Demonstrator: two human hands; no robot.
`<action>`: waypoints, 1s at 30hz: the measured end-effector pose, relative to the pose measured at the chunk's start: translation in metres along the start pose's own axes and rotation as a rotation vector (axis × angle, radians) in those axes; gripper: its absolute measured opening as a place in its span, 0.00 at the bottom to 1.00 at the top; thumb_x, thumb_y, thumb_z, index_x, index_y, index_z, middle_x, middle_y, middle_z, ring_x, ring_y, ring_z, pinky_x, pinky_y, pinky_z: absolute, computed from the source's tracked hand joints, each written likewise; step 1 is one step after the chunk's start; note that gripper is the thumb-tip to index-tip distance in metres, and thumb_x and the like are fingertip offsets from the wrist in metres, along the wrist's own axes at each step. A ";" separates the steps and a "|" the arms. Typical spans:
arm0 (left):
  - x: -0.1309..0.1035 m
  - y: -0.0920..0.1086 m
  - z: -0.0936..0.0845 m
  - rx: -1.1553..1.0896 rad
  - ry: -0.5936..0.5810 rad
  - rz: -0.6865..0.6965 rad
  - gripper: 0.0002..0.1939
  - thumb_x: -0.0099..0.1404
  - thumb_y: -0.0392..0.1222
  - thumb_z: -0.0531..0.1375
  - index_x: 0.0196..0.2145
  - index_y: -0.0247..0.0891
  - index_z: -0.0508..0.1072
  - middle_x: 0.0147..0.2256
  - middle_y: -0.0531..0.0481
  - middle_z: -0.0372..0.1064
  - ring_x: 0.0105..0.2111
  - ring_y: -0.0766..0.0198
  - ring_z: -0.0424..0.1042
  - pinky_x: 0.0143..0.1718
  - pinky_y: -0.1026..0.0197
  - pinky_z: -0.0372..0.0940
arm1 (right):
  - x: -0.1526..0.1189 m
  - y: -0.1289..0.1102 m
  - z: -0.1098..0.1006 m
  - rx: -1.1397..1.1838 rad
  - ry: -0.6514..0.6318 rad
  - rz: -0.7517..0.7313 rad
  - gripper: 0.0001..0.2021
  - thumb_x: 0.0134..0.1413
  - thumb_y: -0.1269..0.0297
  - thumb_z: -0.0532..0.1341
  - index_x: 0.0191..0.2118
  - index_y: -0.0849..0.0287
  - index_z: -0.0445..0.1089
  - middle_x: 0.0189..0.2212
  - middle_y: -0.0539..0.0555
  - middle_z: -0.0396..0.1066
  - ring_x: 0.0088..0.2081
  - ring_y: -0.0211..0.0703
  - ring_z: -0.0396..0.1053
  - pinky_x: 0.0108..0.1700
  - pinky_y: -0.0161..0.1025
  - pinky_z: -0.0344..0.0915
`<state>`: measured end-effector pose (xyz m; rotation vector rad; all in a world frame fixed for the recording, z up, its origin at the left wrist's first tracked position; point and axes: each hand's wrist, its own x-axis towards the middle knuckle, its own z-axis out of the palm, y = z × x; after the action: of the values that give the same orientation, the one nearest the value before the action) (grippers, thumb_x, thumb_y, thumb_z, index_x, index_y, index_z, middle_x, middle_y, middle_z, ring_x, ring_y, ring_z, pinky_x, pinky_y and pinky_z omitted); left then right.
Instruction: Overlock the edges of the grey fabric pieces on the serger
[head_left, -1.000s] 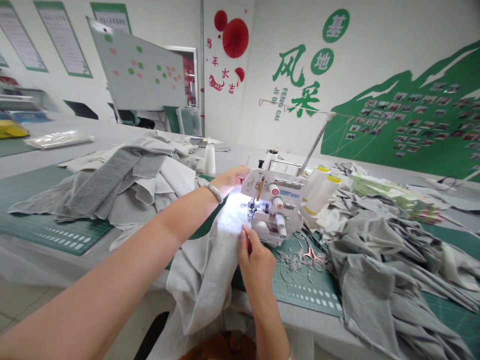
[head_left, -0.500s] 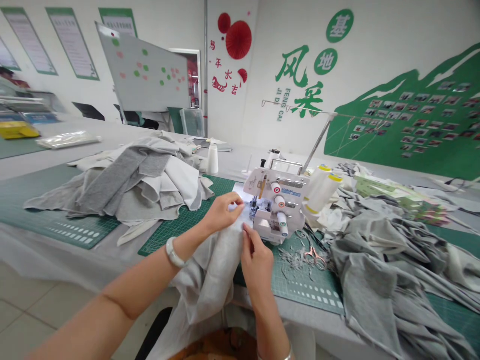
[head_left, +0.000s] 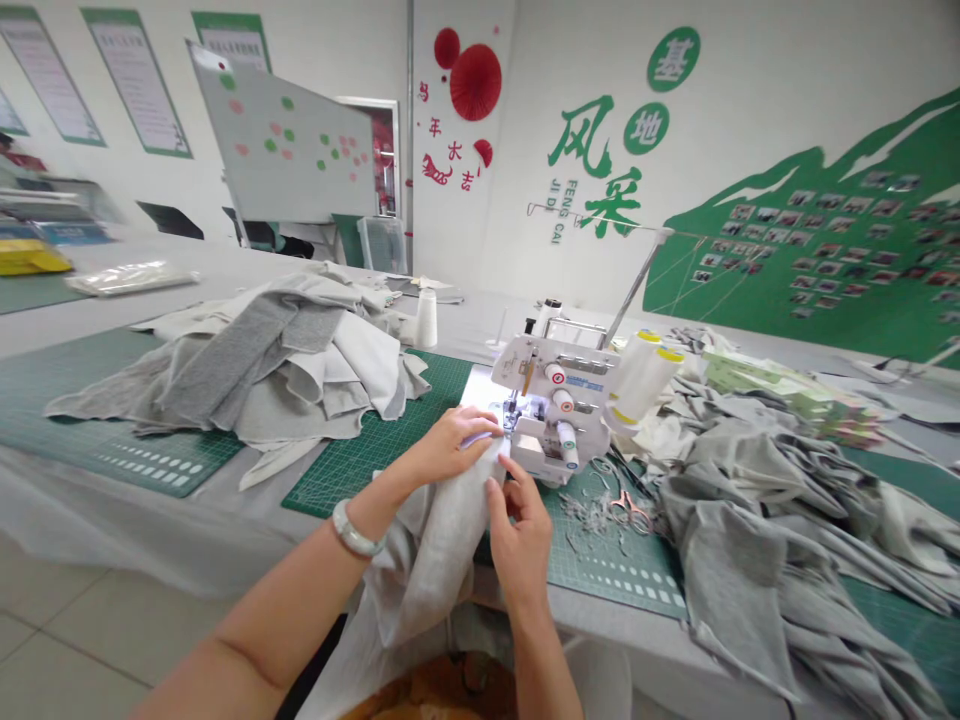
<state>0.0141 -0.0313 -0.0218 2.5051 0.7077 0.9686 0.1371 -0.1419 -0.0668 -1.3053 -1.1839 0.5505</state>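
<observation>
A length of light grey fabric [head_left: 442,540] runs from my lap up over the table edge to the needle area of a white overlock sewing machine [head_left: 551,400]. My left hand [head_left: 446,445] lies on the fabric just left of the presser foot, fingers stretched out towards it and pressing on the cloth. Close in front of the machine, my right hand [head_left: 521,520] has thumb and forefinger on the right edge of the fabric, the other fingers curled. The machine's lamp lights the sewing spot, where my fingertips hide part of the fabric.
Grey and white cloth pieces [head_left: 277,350] are heaped on the left, and more grey fabric [head_left: 750,530] lies at right. Small scissors [head_left: 630,510] and thread scraps [head_left: 589,505] rest on the green cutting mat [head_left: 622,575]. Thread cones [head_left: 646,375] stand behind the machine.
My left hand has come down from a raised pinch to lie flatter on the fabric, nearer the presser foot. The machine's lamp is now lit. My right hand has stayed at the fabric edge.
</observation>
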 end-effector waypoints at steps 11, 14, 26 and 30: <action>0.000 0.001 -0.003 0.017 -0.015 -0.001 0.14 0.68 0.37 0.53 0.46 0.38 0.75 0.49 0.44 0.70 0.51 0.58 0.67 0.55 0.54 0.59 | -0.001 0.002 0.002 0.012 -0.030 0.002 0.19 0.59 0.58 0.57 0.53 0.61 0.67 0.20 0.42 0.50 0.23 0.35 0.51 0.26 0.32 0.51; 0.000 0.000 -0.002 0.021 -0.011 0.003 0.13 0.68 0.37 0.53 0.46 0.38 0.75 0.49 0.45 0.70 0.51 0.58 0.67 0.55 0.54 0.59 | 0.000 0.002 0.002 0.016 -0.036 0.002 0.19 0.59 0.58 0.57 0.53 0.61 0.67 0.20 0.42 0.50 0.23 0.35 0.51 0.26 0.32 0.51; 0.002 0.003 0.001 0.109 0.002 -0.042 0.13 0.67 0.36 0.53 0.46 0.38 0.75 0.49 0.46 0.70 0.50 0.58 0.68 0.55 0.54 0.60 | -0.004 0.002 -0.001 0.024 -0.068 0.005 0.19 0.61 0.58 0.56 0.54 0.61 0.67 0.21 0.43 0.50 0.23 0.35 0.51 0.26 0.33 0.50; 0.002 0.004 0.000 0.137 -0.011 -0.041 0.13 0.68 0.36 0.53 0.46 0.38 0.74 0.49 0.46 0.70 0.50 0.58 0.68 0.54 0.54 0.60 | -0.004 0.004 -0.002 0.018 -0.071 0.011 0.19 0.61 0.57 0.56 0.54 0.60 0.67 0.21 0.43 0.50 0.23 0.36 0.51 0.26 0.33 0.50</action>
<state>0.0169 -0.0340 -0.0190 2.5998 0.8455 0.9206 0.1380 -0.1453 -0.0715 -1.2865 -1.2282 0.6190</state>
